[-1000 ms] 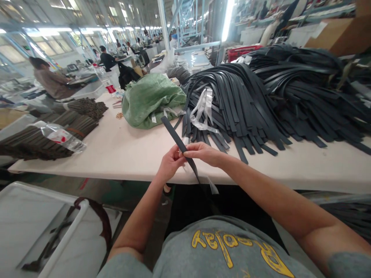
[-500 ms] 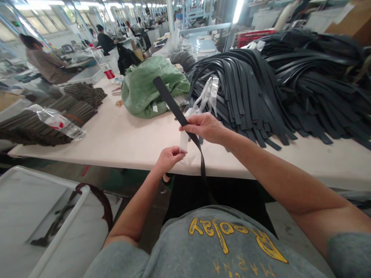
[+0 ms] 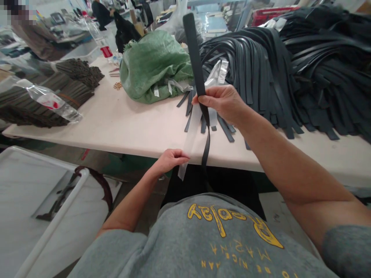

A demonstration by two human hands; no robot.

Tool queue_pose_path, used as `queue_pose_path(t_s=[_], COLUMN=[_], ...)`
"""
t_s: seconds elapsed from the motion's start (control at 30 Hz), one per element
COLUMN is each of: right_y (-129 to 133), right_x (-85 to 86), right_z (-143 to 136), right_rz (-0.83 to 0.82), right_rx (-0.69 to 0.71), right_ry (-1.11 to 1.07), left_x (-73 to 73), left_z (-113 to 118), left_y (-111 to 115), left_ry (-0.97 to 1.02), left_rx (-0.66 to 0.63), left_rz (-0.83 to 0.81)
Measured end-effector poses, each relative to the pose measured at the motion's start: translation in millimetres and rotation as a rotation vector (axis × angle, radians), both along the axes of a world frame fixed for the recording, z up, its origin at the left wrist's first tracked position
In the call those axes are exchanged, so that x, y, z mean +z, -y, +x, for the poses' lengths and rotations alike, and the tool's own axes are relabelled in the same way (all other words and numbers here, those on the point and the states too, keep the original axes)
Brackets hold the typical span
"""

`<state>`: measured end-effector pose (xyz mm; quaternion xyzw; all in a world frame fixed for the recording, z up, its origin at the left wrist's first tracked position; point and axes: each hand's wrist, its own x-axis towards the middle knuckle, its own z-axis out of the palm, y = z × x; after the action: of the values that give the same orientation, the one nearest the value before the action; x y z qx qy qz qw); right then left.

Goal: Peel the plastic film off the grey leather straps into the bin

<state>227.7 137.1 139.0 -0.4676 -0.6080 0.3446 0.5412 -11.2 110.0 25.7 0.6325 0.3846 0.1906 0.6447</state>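
My right hand (image 3: 224, 102) pinches a black strap (image 3: 194, 54) between thumb and fingers. The strap's rounded end points up, and its rest hangs down past the table edge toward my lap. Lower and to the left, my left hand (image 3: 171, 160) has its thumb and fingers closed on a narrow translucent plastic strip (image 3: 191, 133). That strip runs from behind the right hand down over the table edge; whether the right fingers also grip it I cannot tell. A big pile of black straps (image 3: 249, 69) lies beyond my right hand, with white plastic strips (image 3: 218, 73) on its left side.
On the pale table (image 3: 130, 127) a green sack (image 3: 156, 69) sits behind my hands. Dark brown strip bundles (image 3: 31, 104) lie at the left under a clear plastic bottle (image 3: 52, 102). A white bin (image 3: 34, 166) stands at lower left. Another person (image 3: 31, 36) sits at upper left.
My right hand has risen and moved right, bringing the strap more upright. The left hand is slightly lower, and more of the plastic strip shows stretched between the hands. The view has tilted down.
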Motion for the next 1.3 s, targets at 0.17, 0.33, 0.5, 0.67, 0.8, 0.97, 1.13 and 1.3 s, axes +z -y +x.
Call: queue_pose_path(t_s=[0.17,0.33,0.5,0.67,0.8,0.97,1.13,1.3], right_y=[-11,-25,-25,-20,-14,24,100,164], right_x=[-2.8,-22.6,-30.9,-29.6,-31.2,-41.0,-59.9,-68.7], right_z=[15,30,25,11,7,20,27,13], right_rz=[-0.011,-0.059,-0.056,-0.087,-0.235,-0.378,-0.341,-0.161], right_rx=[-0.034,-0.057,-0.043,-0.007,-0.004,-0.036,-0.188,-0.265], right_ry=[-0.026,-0.162,-0.173,-0.155,-0.237,-0.281,0.033,0.416], left_x=[-13.6,-22.5,-24.7,-21.2,-16.9,1.6,31.9,47.8], left_z=[-13,-31,-31,-17,-5,13,41,70], left_y=[11,24,32,38,42,34,16,9], left_ry=[0.058,0.162,0.146,-0.018,0.079,0.507,0.801,0.885], left_rx=[-0.018,-0.007,-0.066,-0.225,-0.166,0.271,0.583,0.740], left_rz=[-0.103,-0.173,-0.209,-0.204,-0.291,-0.554,-0.742,-0.820])
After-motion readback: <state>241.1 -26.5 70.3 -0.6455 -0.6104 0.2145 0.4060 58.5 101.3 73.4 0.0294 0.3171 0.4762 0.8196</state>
